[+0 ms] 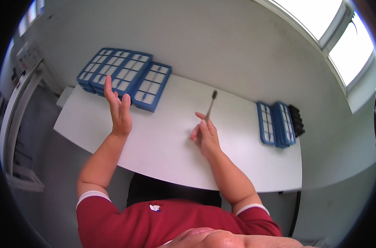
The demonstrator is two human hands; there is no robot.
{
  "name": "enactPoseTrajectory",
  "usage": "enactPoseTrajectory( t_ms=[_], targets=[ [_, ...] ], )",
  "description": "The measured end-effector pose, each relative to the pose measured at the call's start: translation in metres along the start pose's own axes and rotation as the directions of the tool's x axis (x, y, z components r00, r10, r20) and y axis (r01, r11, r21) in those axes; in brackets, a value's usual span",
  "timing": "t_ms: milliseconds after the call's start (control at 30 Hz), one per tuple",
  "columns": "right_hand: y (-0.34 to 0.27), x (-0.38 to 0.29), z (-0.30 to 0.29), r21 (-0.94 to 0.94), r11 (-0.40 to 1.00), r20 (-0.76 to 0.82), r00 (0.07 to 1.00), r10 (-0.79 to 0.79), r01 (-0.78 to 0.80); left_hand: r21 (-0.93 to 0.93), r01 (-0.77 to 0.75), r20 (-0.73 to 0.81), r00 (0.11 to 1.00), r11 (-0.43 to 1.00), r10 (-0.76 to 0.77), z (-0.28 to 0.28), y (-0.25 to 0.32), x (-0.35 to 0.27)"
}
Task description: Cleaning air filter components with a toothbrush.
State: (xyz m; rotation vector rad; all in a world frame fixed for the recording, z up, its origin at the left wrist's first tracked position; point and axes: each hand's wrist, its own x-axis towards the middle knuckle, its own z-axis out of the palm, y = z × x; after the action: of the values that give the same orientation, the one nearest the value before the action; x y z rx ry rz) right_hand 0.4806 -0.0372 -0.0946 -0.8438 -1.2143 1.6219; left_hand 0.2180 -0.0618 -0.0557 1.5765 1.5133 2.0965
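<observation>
My right hand [209, 136] is over the middle of the white table, gripping the thin handle of a small brush [211, 105]. The brush's dark head points away from me, towards the wall; it looks like a toothbrush. My left hand [121, 116] is raised at the left, thumb and fingers apart, with nothing in it. In the picture it overlaps the near edge of several stacked blue-framed filter panels [115, 66] with white gridded faces; whether it touches them I cannot tell. To their right lies another blue-framed filter panel [152, 86], set slightly nearer to me.
At the table's right end stand more blue-framed filter panels [267, 124], [285, 124] in two stacks. A black ridged object [296, 121] sits beside them. The white table [172, 155] backs onto a grey wall [188, 46], with a window at upper right. A white metal frame [11, 124] stands left.
</observation>
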Motion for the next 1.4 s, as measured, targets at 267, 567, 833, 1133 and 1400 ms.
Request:
enactPoseTrajectory(
  t_ms=[267,567,833,1133,1400],
  targets=[
    [-0.046,0.009,-0.003,-0.352,0.936,-0.073,0.997,0.002,-0.027,-0.407,0.239,0.168,0.968,0.882,-0.185,0.113,0.013,-0.048],
    [-0.111,-0.015,-0.181,-0.902,0.02,-0.386,0.786,-0.484,-0.43,-0.238,0.21,0.366,0.924,0.948,-0.113,0.115,0.004,-0.064],
    [-0.092,-0.011,-0.195,-0.817,-0.063,-0.528,0.787,-0.317,-0.574,-0.3,0.611,0.406,0.777,0.733,-0.481,0.114,0.003,-0.058],
    [-0.086,-0.006,-0.144,-0.876,0.333,-0.443,0.854,-0.274,-0.348,-0.313,0.733,0.535,0.661,0.604,-0.526,0.116,0.003,-0.054],
    [-0.076,-0.005,-0.009,-0.673,0.717,0.078,0.981,-0.176,0.182,-0.513,0.799,0.703,0.601,0.313,-0.38,0.106,-0.001,-0.047]
  ],
)
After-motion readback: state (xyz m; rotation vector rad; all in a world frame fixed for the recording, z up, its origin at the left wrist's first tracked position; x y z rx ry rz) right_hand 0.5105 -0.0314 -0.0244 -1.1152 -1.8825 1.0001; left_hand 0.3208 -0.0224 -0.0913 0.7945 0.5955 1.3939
